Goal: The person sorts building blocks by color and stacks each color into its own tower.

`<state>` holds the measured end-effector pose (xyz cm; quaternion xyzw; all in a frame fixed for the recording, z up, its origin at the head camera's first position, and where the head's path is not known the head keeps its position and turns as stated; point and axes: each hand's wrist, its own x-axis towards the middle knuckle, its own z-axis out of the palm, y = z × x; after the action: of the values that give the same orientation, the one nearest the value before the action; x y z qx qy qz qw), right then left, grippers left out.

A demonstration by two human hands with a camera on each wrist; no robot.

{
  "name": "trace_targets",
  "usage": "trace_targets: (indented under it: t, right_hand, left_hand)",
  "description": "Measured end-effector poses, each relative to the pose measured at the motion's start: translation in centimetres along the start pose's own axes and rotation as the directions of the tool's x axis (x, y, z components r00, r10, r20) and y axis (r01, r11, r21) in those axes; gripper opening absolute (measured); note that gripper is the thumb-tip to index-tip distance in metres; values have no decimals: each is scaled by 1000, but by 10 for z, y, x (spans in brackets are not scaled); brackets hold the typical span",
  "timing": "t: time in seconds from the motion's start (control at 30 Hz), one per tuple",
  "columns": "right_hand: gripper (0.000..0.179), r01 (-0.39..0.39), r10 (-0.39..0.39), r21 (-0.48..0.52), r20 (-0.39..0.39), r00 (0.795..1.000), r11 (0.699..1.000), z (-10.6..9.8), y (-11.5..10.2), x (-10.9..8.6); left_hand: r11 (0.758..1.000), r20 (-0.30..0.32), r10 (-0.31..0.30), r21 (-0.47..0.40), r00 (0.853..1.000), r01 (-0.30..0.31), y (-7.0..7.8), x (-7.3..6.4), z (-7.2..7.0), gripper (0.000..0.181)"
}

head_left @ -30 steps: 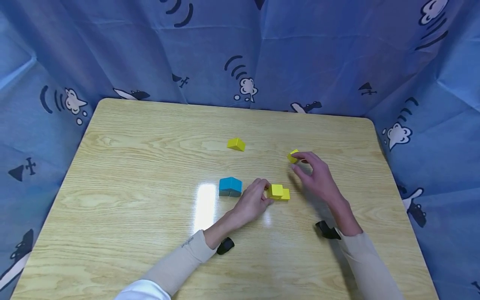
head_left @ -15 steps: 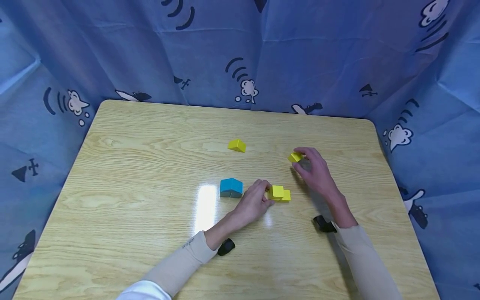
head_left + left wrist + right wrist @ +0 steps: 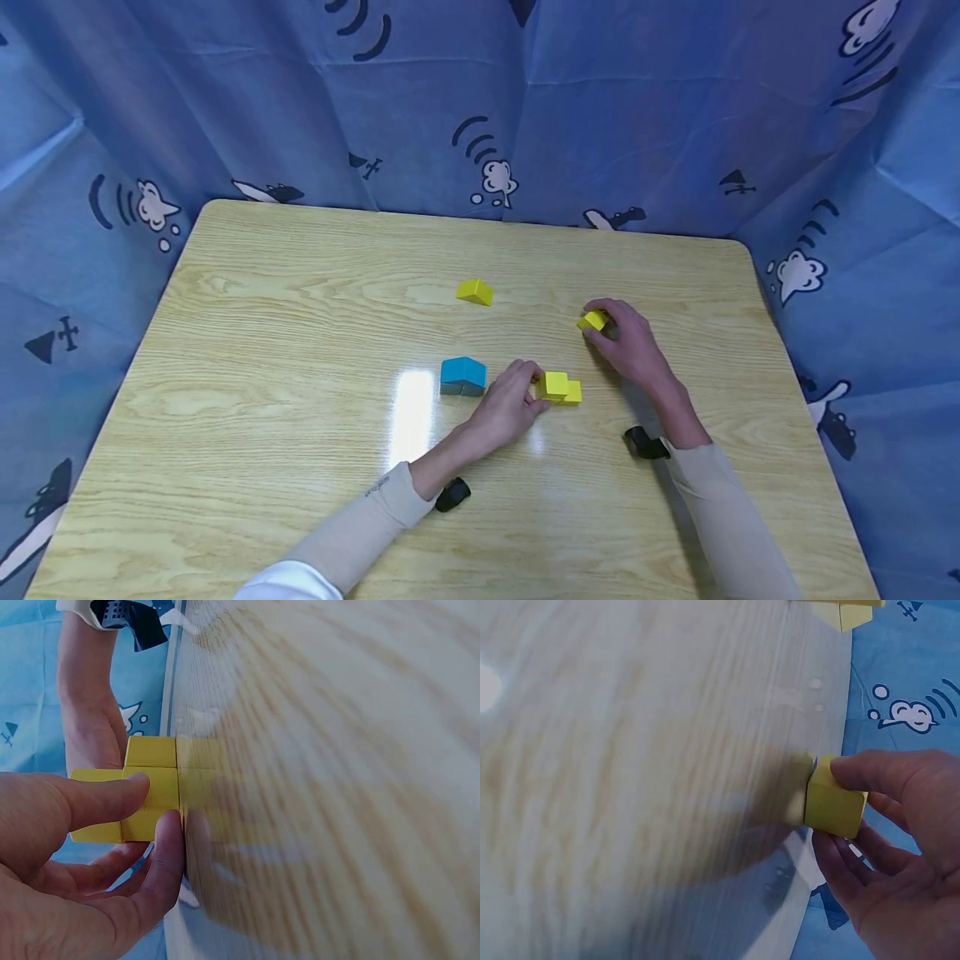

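Observation:
My left hand (image 3: pixel 510 404) holds a small group of yellow blocks (image 3: pixel 553 384) near the middle of the table. In the left wrist view its thumb and fingertips pinch the lower block (image 3: pixel 161 812), which sits against the tabletop. One block (image 3: pixel 96 776) lies on top of that one, and another (image 3: pixel 151 752) is beside it. Farther back and to the right, my right hand (image 3: pixel 636 348) grips a separate yellow block (image 3: pixel 835 806) between thumb and fingers, close to the table surface.
Left of my left hand stands a blue peaked shape (image 3: pixel 462 372) made of blocks. A yellow wedge-shaped block (image 3: pixel 474 292) lies farther back on the wooden table (image 3: pixel 300 350). Blue patterned curtain (image 3: pixel 420 100) hangs behind and at both sides.
My right hand has come in around its yellow block, thumb and fingers now on either side, and the block has turned slightly. The left hand stays on the yellow group.

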<state>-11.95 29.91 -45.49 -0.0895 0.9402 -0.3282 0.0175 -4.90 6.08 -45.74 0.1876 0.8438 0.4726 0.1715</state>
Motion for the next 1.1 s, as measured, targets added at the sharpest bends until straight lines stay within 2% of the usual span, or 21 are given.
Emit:
trace_targets:
  t: [0.23,0.6,0.8,1.1]
  right_hand:
    - [32,-1,1,42,8,1000,999,-4,-2,-7]
    - [32,12,-16,87,36,999,996,-12,-12,-29]
    - [34,56,-62,111,50,997,992,-12,-14,-38]
    - [40,75,-93,178,91,992,981,-11,-16,-53]
  left_hand:
    - [1000,2,4,6,1000,-4,-1,-1,0,38]
    - [1000,1,1,1,1000,-1,-1,-1,0,38]
    - [1000,1,2,1,1000,-2,-1,-1,0,37]
    - [1000,-4,6,0,1000,-6,-1,-1,0,36]
